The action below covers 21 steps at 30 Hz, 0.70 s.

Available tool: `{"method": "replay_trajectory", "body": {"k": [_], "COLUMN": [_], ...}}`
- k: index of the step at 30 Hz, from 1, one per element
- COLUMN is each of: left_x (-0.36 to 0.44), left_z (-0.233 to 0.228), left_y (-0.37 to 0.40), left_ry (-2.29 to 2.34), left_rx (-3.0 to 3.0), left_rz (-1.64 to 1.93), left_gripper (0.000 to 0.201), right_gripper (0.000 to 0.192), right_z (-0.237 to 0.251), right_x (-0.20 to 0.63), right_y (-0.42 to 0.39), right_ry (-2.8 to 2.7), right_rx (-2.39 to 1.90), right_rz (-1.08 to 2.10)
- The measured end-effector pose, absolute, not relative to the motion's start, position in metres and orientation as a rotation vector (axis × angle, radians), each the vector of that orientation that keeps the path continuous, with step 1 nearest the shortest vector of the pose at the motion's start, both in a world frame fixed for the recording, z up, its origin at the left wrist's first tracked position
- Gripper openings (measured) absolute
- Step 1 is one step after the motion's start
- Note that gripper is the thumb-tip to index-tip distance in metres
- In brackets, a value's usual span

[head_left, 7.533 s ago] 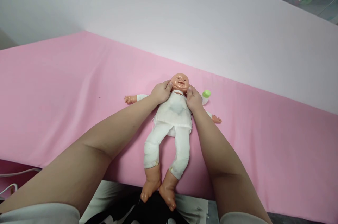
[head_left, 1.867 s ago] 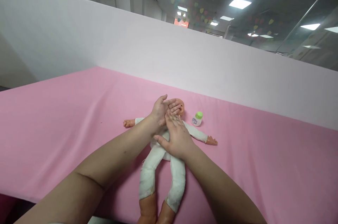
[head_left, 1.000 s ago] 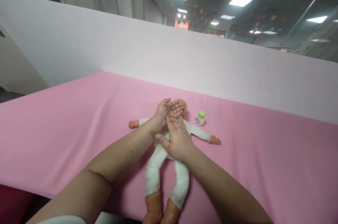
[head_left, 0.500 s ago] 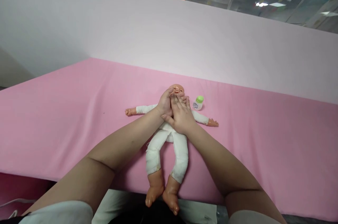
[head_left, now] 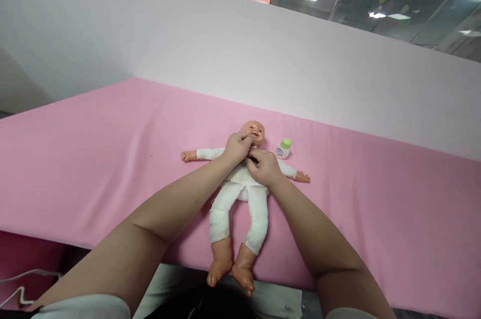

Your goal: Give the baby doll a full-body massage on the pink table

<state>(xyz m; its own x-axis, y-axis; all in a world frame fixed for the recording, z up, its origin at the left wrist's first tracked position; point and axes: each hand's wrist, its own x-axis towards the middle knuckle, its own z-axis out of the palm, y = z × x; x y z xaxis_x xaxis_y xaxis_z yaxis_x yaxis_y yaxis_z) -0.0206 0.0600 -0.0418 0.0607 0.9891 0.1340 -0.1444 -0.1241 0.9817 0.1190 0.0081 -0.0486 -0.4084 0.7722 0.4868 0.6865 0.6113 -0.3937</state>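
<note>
A baby doll (head_left: 240,176) with a white cloth body lies on its back, arms spread and feet toward me. Over its upper chest, just below the chin, my left hand (head_left: 239,147) has its fingers curled and pressed together. Close beside it and a little lower, my right hand (head_left: 265,167) is also closed, thumb against bent fingers. Whatever the fingertips hold, if anything, is hidden. The doll's head (head_left: 254,131) shows above my hands. By its shoulder on the right stands a small clear bottle with a green cap (head_left: 284,148).
Pink cloth (head_left: 376,199) covers the table, with soft folds. Behind it rises a white partition (head_left: 263,53) with glass above. A white cable (head_left: 30,276) hangs at the lower left. The doll's feet (head_left: 233,266) reach the table's near edge.
My hands were pressed together with the right fingers stretched over the left; now they are slightly apart, both with fingers curled in. More of the doll's face shows. The bottle stays put.
</note>
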Motion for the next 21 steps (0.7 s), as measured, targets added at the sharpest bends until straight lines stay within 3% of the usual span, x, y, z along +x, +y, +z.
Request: {"method": "replay_trajectory", "body": {"k": [6,11,16,21], "left_x": [-0.028,-0.051,-0.083,-0.091], "left_z": [-0.059,-0.076,-0.091,-0.09], "left_y": [0.042,0.032,0.03,0.037], "left_ry": [1.051,0.967,1.101,1.189], "left_rx": [1.378,1.66,1.91,1.983], "left_rz": [1.356,1.309,1.213,1.129], "left_gripper": [0.026,0.013,0.035,0.041], "right_gripper": [0.015,0.028,0.04,0.054], "right_z": [-0.065,-0.071,-0.073,-0.058], "right_x": [0.119,0.121,0.139,0.142], "right_y": [0.015,0.015,-0.003,-0.038], "right_ry": [-2.195,-2.244,-2.237,-2.459], "right_rx": [-1.216,-1.083,-0.979,-0.783], "right_rz": [0.117,0.222,0.308,0.363]}}
